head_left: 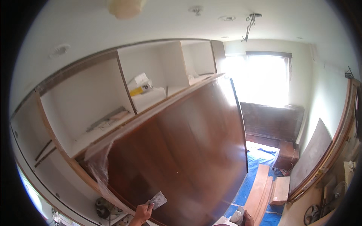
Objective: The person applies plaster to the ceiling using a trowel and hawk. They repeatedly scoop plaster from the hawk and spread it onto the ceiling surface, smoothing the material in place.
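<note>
the person's left grip [142, 213], a bare hand, is clamped on a thin grey square piece [160, 200] at its near edge. the piece juts up and to the right beyond the fingertips, in front of the lower left part of a large glossy brown panel [181, 147]; whether it touches the panel cannot be told. the panel stands tilted before open white shelving [86, 94], with clear plastic film [100, 162] along its left edge. the right grip [248, 217] is cut off by the lower border, beside pale planks [258, 192] on a blue sheet [247, 182]; whether its fingers are apart or together cannot be told.
</note>
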Tool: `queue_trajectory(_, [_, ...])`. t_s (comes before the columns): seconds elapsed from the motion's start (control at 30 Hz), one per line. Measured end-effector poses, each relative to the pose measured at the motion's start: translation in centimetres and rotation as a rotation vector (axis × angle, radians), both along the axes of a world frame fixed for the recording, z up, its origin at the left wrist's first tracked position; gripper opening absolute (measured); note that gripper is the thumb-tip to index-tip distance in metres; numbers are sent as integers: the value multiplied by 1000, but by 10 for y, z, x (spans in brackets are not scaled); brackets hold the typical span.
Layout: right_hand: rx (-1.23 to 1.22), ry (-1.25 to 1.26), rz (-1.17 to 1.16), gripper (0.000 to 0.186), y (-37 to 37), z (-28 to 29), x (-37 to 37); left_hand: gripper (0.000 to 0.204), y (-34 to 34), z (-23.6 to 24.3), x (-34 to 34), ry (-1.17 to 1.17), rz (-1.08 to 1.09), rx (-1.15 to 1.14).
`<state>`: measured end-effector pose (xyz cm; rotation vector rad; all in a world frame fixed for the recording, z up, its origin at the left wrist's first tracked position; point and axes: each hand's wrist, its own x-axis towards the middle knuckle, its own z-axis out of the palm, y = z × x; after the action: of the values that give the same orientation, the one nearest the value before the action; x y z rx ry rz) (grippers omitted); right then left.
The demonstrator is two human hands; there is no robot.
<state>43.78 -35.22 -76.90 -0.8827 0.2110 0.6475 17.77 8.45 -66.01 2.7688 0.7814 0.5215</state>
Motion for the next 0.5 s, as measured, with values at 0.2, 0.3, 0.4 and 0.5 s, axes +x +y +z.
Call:
queue_trajectory(0.2, [73, -75, 12, 35, 6, 14, 25, 46, -10, 2, 7, 80, 97, -208])
queue_trajectory(0.3, [109, -105, 14, 34, 11, 24, 32, 38, -38, 25, 11, -30, 121, -476])
queue_trajectory(0.4, [126, -138, 15, 34, 13, 29, 37, 40, -67, 49, 19, -141, 53, -604])
queue_trajectory(0.5, [165, -187, 5, 33, 13, 24, 43, 42, -85, 65, 27, -254, -26, -711])
